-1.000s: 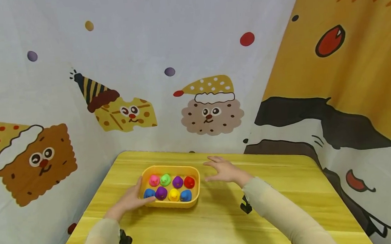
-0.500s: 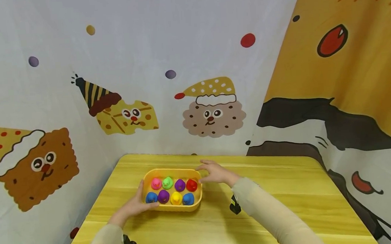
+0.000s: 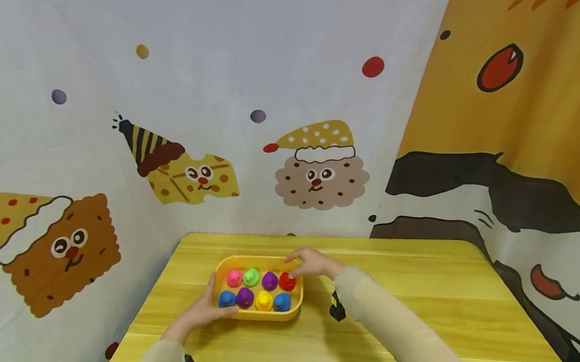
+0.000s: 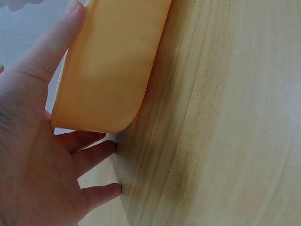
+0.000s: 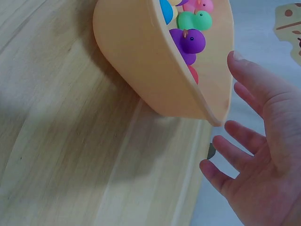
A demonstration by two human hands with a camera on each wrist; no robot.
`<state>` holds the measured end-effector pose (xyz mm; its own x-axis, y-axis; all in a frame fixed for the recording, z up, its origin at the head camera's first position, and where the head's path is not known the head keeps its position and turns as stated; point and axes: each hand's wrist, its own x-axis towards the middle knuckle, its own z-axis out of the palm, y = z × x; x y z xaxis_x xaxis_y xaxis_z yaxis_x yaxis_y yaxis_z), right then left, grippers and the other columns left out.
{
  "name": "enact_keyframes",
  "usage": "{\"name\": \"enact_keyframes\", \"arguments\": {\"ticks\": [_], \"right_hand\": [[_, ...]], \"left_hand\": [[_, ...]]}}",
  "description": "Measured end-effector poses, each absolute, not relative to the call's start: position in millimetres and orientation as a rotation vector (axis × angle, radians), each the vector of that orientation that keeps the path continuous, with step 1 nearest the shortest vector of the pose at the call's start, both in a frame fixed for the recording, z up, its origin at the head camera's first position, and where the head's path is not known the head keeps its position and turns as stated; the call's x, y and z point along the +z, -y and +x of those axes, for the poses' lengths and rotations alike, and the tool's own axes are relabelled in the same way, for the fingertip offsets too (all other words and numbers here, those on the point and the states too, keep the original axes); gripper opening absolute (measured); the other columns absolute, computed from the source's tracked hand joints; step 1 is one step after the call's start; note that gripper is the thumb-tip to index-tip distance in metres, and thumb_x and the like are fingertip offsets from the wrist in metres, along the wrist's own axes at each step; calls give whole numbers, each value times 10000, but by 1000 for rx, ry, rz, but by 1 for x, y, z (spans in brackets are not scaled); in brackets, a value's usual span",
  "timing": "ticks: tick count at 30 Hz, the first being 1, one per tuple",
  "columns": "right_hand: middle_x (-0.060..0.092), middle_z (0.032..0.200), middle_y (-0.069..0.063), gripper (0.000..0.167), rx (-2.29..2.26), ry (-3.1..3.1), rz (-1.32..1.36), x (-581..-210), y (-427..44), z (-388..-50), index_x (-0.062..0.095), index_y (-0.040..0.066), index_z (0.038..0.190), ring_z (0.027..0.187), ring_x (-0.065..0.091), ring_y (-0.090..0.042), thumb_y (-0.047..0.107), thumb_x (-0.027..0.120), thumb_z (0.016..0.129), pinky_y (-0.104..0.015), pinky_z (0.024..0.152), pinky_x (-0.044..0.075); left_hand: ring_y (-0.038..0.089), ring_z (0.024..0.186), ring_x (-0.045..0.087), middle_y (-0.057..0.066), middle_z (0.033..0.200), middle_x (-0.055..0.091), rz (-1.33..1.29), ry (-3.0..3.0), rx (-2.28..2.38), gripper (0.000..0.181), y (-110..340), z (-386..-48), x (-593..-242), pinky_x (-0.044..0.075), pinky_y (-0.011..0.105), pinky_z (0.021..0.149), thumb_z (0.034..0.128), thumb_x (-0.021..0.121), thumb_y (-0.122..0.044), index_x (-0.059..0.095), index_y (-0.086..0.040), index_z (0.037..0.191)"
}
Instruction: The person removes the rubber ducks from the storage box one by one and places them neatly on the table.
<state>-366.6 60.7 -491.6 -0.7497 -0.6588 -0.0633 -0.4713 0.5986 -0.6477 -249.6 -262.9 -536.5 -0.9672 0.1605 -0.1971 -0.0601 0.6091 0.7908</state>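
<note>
A yellow-orange plastic basket (image 3: 266, 315) stands on the wooden table, holding several small toy ducks in two rows. Its back row has a pink duck (image 3: 234, 278), a green duck (image 3: 251, 277), a purple duck (image 3: 269, 281) and, at the right end, a red duck (image 3: 287, 282). Along the front are blue, purple and yellow ducks. My left hand (image 3: 200, 312) spans the basket's left front corner, thumb along the front rim. Over the right rim reaches my right hand (image 3: 316, 262), fingers spread, close to the red duck; contact cannot be told. The right wrist view shows its fingers loosely bent (image 5: 254, 141).
The yellow wooden table (image 3: 404, 302) extends to the right and in front of the basket. Behind and beside it hangs a white cloth (image 3: 210, 52) printed with cartoon figures. Black wrist devices sit below both sleeves.
My right hand has moved left, from beside the basket to over its right rim by the red duck. The left hand stays at the left corner. The head view has shifted slightly.
</note>
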Motion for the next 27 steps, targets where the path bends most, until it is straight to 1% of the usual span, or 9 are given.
{"name": "enact_keyframes", "arguments": {"ticks": [3,5,10,15,19,24,27], "right_hand": [[606,1287,-111,435,-894,-2529,-900,-496,-56,-368,651,29,1235,1258,490,-307,165,758,836,-458,1051,380],[620,1266,-105,408,-894,-2523,-888,-498,-54,-369,667,35,1211,1243,502,-309,151,760,831,-463,1037,393],[640,1224,-84,364,-880,-2513,-835,-501,-49,-368,695,43,1158,1218,516,-307,124,775,812,-471,1033,390],[665,1152,-88,320,-808,-2540,-874,-504,-47,-368,718,27,1099,1163,550,-302,100,784,795,-452,1016,403],[680,1102,-76,305,-773,-2561,-876,-509,-46,-371,730,32,1073,1119,572,-283,110,796,785,-431,999,420],[689,1065,-67,296,-798,-2547,-844,-512,-44,-374,737,41,1045,1066,587,-255,126,814,772,-421,970,441],[699,1039,-54,288,-780,-2551,-848,-513,-42,-375,742,42,1029,1022,598,-231,126,821,765,-395,945,460]], "left_hand": [[555,1362,177,355,1538,12,81,-2594,1286,1250,263,-248,-537,179,656,1078,793,784,-434,-146,-16,1517],[552,1364,177,350,1540,11,74,-2592,1288,1247,263,-247,-537,179,654,1079,795,783,-430,-146,-21,1518],[549,1371,159,347,1543,-8,67,-2568,1308,1249,262,-245,-537,167,656,1082,796,785,-423,-155,-26,1517],[557,1372,131,361,1535,-25,87,-2542,1332,1253,262,-246,-536,149,664,1080,801,785,-405,-176,-23,1509],[566,1367,128,371,1530,-25,103,-2535,1336,1264,261,-248,-535,151,674,1072,799,787,-403,-189,-13,1501],[544,1381,124,355,1540,-27,73,-2516,1353,1276,262,-249,-534,146,654,1087,785,801,-401,-181,-22,1507],[539,1383,128,349,1543,-30,62,-2511,1355,1278,263,-250,-534,155,652,1087,784,803,-393,-187,-35,1509]]}}
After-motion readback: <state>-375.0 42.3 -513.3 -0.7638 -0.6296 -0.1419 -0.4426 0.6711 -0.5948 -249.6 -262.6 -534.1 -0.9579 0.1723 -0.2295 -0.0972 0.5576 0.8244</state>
